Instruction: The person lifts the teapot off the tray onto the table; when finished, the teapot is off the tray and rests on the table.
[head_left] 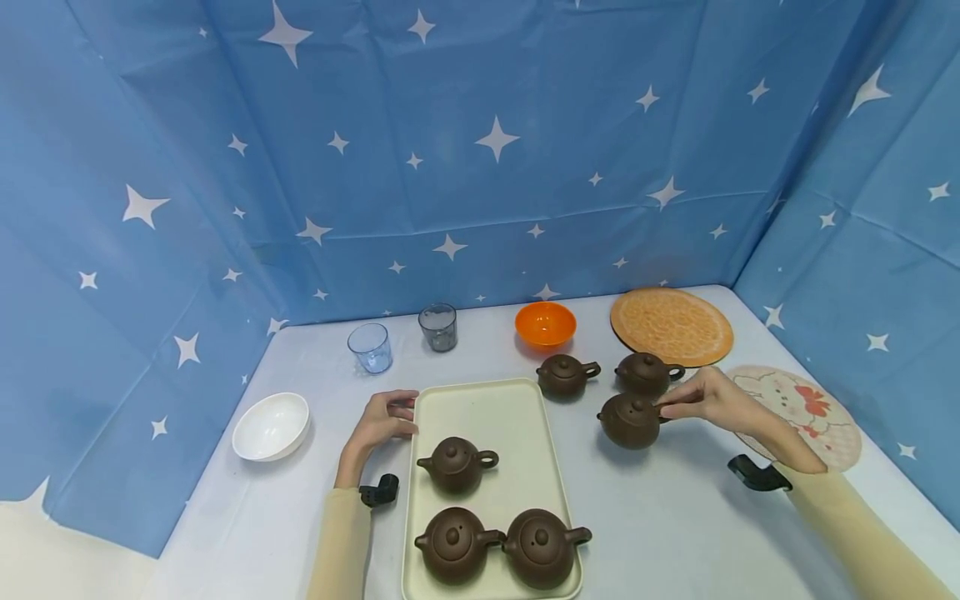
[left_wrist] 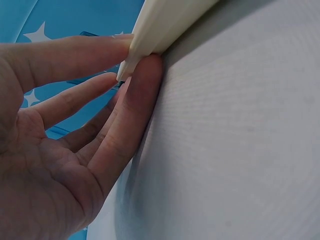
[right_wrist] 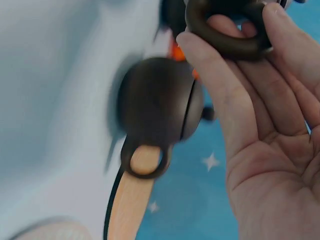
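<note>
My right hand [head_left: 708, 400] grips a dark brown teapot [head_left: 628, 422] by its ring handle [right_wrist: 232, 45], to the right of the tray. Just behind it sits another brown teapot [head_left: 642, 373], its loop handle pointing right. A third teapot [head_left: 563, 377] stands beyond the tray's far right corner. My left hand [head_left: 380, 423] pinches the left rim of the cream tray [head_left: 480, 400], thumb and fingers on either side of the edge [left_wrist: 150, 35]. On the tray stand a smaller teapot [head_left: 455, 465] and two larger ones, left [head_left: 454, 546] and right [head_left: 540, 547], near its front.
A white bowl [head_left: 271, 427] stands at the left. Along the back are a blue glass [head_left: 371, 350], a grey glass [head_left: 438, 328] and an orange bowl [head_left: 545, 326]. Two round mats, one orange-patterned [head_left: 671, 323] and one with a rabbit [head_left: 817, 425], lie at the right.
</note>
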